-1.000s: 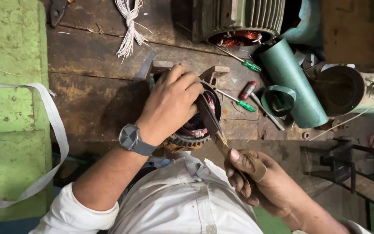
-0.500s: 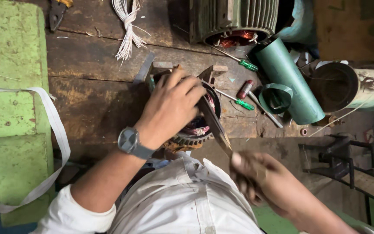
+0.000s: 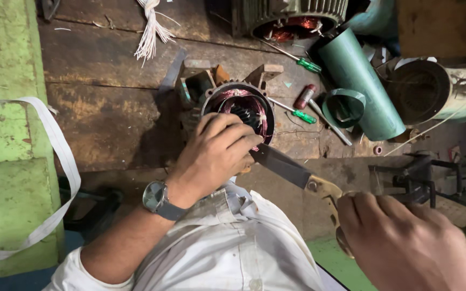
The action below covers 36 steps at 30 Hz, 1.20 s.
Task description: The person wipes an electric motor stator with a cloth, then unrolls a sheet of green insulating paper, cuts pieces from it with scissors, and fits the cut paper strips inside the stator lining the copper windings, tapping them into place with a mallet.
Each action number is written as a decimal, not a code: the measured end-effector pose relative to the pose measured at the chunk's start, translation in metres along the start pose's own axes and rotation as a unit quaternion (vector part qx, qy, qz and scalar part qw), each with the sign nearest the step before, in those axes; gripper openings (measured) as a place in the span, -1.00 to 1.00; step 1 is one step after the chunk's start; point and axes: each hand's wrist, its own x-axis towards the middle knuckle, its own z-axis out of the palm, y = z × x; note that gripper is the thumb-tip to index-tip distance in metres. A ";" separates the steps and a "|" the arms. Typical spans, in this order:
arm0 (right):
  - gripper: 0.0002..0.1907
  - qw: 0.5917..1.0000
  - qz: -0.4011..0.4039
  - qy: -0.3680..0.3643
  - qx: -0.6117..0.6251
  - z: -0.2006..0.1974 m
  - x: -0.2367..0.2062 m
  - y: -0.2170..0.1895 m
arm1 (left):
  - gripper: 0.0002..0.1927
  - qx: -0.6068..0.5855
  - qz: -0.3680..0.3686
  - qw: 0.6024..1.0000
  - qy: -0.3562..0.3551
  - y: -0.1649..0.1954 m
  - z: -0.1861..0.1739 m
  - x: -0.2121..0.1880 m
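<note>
Left hand [image 3: 217, 153] rests closed on the motor stator [image 3: 238, 110], hiding its near rim; right hand [image 3: 405, 242] seemingly clasps scissors [image 3: 292, 170], handles hidden.

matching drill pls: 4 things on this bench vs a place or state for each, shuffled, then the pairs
Things:
1. left hand
2. right hand
3. white cord bundle
4. green paper roll

Places or states:
A. lies at the far edge of the wooden bench
B. grips the scissors by the handles
C. rests on the small motor stator
D. lies right of the screwdrivers

Pairs: 1-C, 2-B, 3-A, 4-D
</note>
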 end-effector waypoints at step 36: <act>-0.58 0.909 0.227 0.045 0.348 0.208 0.113 -0.039 | -0.47 0.258 0.121 0.956 0.069 -0.029 0.032 -0.063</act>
